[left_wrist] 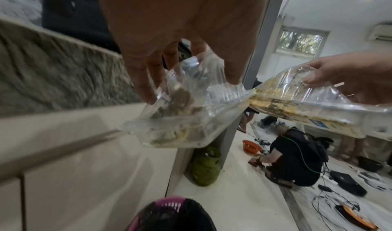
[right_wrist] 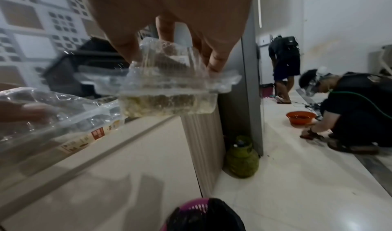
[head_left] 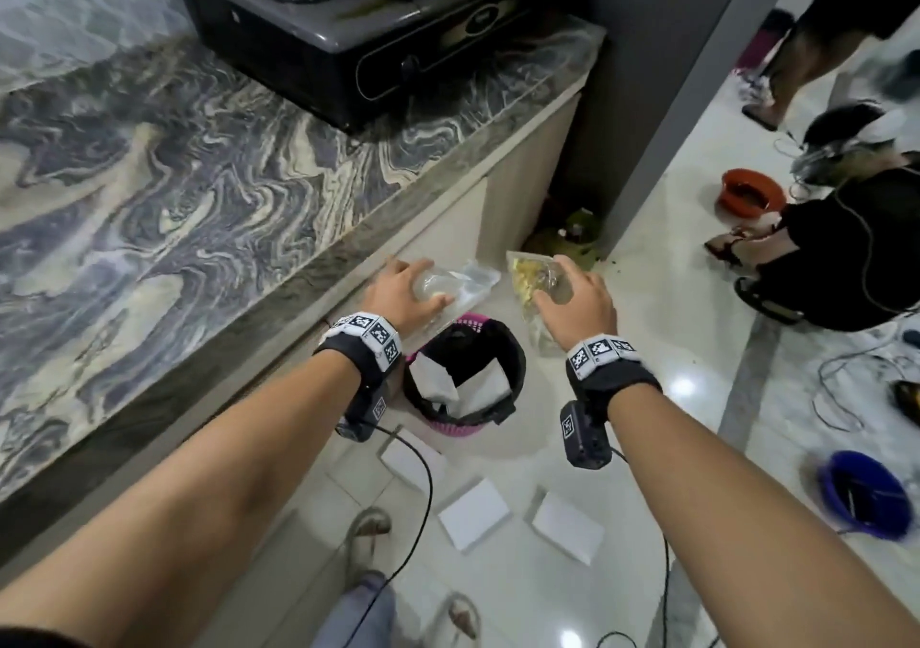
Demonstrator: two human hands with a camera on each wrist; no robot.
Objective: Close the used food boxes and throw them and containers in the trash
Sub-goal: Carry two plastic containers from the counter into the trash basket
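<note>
My left hand [head_left: 405, 294] grips a clear plastic food container [head_left: 460, 284] from above; brown scraps show inside it [left_wrist: 180, 115]. My right hand [head_left: 572, 299] grips a second clear container [head_left: 530, 279] holding yellow food remains [right_wrist: 169, 97]. Both are held in the air just beyond a pink trash basket [head_left: 463, 383] lined with a black bag, which stands on the floor by the counter. White boxes [head_left: 460, 383] lie inside the basket. Both containers look closed. The two containers almost touch in the left wrist view.
A marbled counter [head_left: 199, 189] with a black stove [head_left: 378, 35] runs along the left. Three white boxes [head_left: 473, 513] lie on the tiled floor near my feet. A green gas cylinder [right_wrist: 241, 161] stands in the corner. A person [head_left: 846, 239] crouches at right beside an orange bowl [head_left: 751, 194]; a blue bowl [head_left: 866, 493] and cables lie nearby.
</note>
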